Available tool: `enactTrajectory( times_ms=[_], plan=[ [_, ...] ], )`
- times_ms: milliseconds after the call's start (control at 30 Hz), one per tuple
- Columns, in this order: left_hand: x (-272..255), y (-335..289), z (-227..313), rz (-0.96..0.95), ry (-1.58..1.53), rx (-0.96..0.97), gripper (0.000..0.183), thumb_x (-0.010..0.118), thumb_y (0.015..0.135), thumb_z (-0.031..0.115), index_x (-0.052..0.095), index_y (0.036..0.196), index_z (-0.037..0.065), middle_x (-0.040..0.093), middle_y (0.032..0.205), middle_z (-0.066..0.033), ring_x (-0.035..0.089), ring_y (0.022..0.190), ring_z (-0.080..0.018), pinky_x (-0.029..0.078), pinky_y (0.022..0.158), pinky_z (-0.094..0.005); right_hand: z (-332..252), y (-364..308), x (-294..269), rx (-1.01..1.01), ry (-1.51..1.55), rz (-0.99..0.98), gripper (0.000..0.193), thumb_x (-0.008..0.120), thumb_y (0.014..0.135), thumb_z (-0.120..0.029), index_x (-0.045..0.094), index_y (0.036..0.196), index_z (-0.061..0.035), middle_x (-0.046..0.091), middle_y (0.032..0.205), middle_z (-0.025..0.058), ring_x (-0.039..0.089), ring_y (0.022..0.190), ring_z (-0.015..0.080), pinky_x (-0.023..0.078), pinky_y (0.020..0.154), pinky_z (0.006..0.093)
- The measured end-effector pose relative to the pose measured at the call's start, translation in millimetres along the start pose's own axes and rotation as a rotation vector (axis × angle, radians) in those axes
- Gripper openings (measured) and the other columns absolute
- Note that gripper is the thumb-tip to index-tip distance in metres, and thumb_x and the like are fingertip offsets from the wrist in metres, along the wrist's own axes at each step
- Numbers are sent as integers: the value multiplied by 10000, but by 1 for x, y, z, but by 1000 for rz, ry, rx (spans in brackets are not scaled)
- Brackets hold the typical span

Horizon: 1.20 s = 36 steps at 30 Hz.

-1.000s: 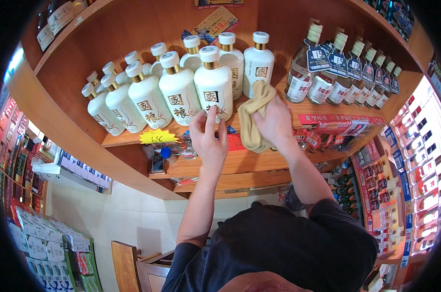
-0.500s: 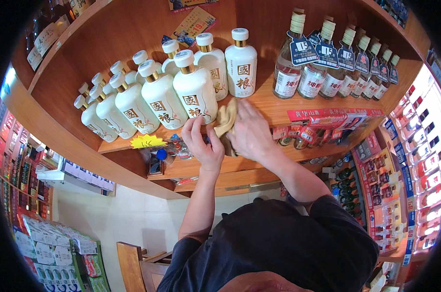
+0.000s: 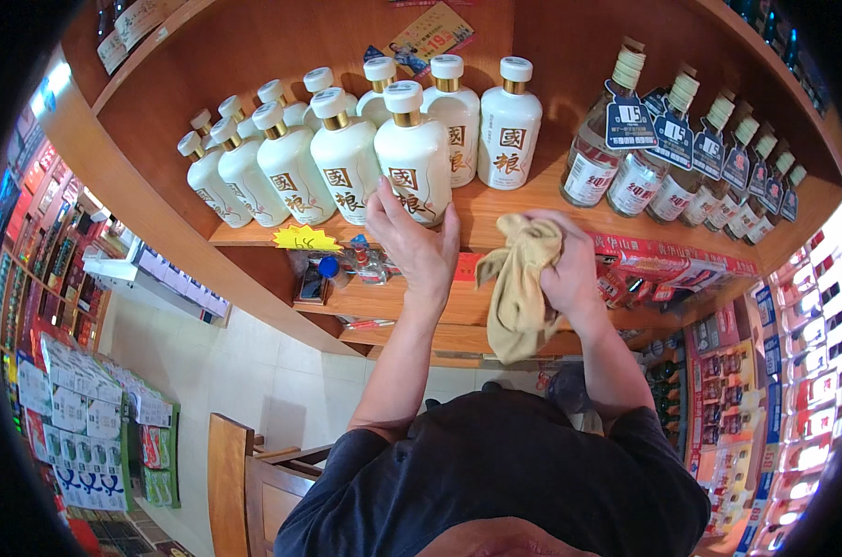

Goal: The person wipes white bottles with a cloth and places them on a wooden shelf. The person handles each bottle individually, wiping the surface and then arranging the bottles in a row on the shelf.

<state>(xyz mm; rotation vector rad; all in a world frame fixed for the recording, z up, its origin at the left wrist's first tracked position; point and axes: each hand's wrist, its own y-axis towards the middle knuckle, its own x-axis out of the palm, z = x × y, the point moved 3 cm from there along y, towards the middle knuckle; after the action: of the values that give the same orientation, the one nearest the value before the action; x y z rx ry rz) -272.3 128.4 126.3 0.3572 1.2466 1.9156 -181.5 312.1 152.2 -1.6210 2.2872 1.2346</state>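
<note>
A tan cloth (image 3: 518, 288) hangs bunched from my right hand (image 3: 574, 278), which is closed on it in front of the shelf edge. My left hand (image 3: 411, 243) is raised at the lower part of the nearest white bottle (image 3: 411, 153). Its fingers and thumb are spread apart, overlapping the bottle's base in view; whether they touch it is hard to tell. That bottle stands upright at the front right end of rows of similar white bottles (image 3: 284, 172) with gold necks and white caps. Just right of it stands another white bottle (image 3: 511, 130), set further back.
Clear glass bottles (image 3: 593, 153) with dark neck tags line the right side of the wooden shelf (image 3: 532, 209). A yellow star-shaped tag (image 3: 305, 239) sits on the front edge. Lower shelves hold small bottles. A wooden chair (image 3: 230, 483) is at lower left, boxed goods (image 3: 91, 427) beyond it.
My right hand has pulled the cloth off the shelf surface, toward me and to the right. The left hand has opened wider and risen to the front white bottle. The view has shifted slightly.
</note>
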Motion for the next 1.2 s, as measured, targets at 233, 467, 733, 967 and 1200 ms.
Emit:
enactTrajectory(
  times_ms=[233,467,733,967,1200],
  plan=[
    [7,-15,15,-89,-97,9,1084,922,653,155,283,1511,-17,420,1296,-257,413,1209,-437,362,1049,-517,28,39,-2,63,-32,7,332,657,873,-79,638,1188,24,716,1110,165,692,1046,280,515,934,376],
    [27,-17,27,-159,-73,37,1131,955,610,185,299,1516,13,444,1246,-238,467,1118,-407,432,957,-492,48,39,4,59,156,56,328,668,831,-59,648,1151,12,722,1094,162,692,1034,294,519,910,384],
    [7,-7,24,-260,-181,28,1020,924,648,185,366,1482,-2,469,1304,-237,481,1173,-403,441,962,-482,30,36,6,15,-38,10,360,718,815,-94,644,1153,2,722,1048,160,701,987,287,527,878,369],
    [-53,47,-40,76,130,3,868,838,764,116,366,1482,-6,487,1326,-251,493,1210,-406,444,992,-469,15,38,26,35,-364,40,599,846,733,-321,579,1182,-27,680,1087,181,669,1019,394,536,837,482],
    [-38,61,-36,-26,197,-92,971,871,732,134,300,1509,19,463,1285,-260,486,1185,-447,440,990,-499,3,42,42,119,-503,36,729,862,716,-403,470,1165,16,669,1065,254,648,1012,435,526,847,516]
  ],
)
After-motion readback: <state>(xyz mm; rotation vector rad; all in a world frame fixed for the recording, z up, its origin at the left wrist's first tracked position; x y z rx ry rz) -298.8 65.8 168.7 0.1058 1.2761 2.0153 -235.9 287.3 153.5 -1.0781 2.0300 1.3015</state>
